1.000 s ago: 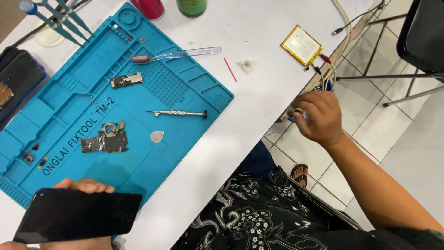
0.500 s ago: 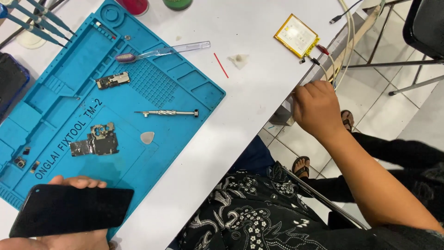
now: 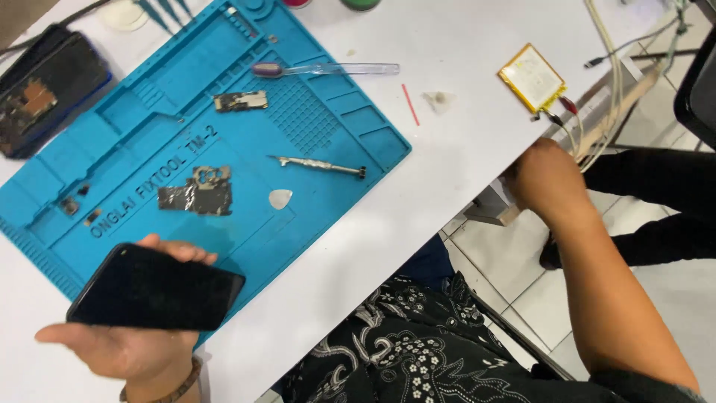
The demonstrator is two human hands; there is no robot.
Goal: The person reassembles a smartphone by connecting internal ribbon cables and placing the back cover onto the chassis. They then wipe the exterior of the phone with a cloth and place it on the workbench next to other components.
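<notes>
My left hand (image 3: pixel 134 343) holds a black smartphone (image 3: pixel 153 289) flat, screen up, over the near edge of a blue repair mat (image 3: pixel 149 112). On the mat lie a small circuit board (image 3: pixel 201 192), a white pick (image 3: pixel 280 198), a precision screwdriver (image 3: pixel 317 165) and a metal shield piece (image 3: pixel 240 101). My right hand (image 3: pixel 548 179) reaches under the right edge of the white table (image 3: pixel 447 164), below a yellow battery (image 3: pixel 532 77) with clip leads. Its fingers are hidden by the table edge.
A clear-handled brush (image 3: pixel 328 69) lies at the mat's far side. A red strip (image 3: pixel 410 104) and a small white scrap (image 3: pixel 440 99) rest on the table. A dark opened device (image 3: pixel 45 89) sits at far left. Cables (image 3: pixel 611 82) hang at the right edge. Another person's dark-trousered legs (image 3: pixel 656 194) stand beside the table.
My right hand has moved up from beside the table to under its edge near the cables. My left hand keeps holding the phone.
</notes>
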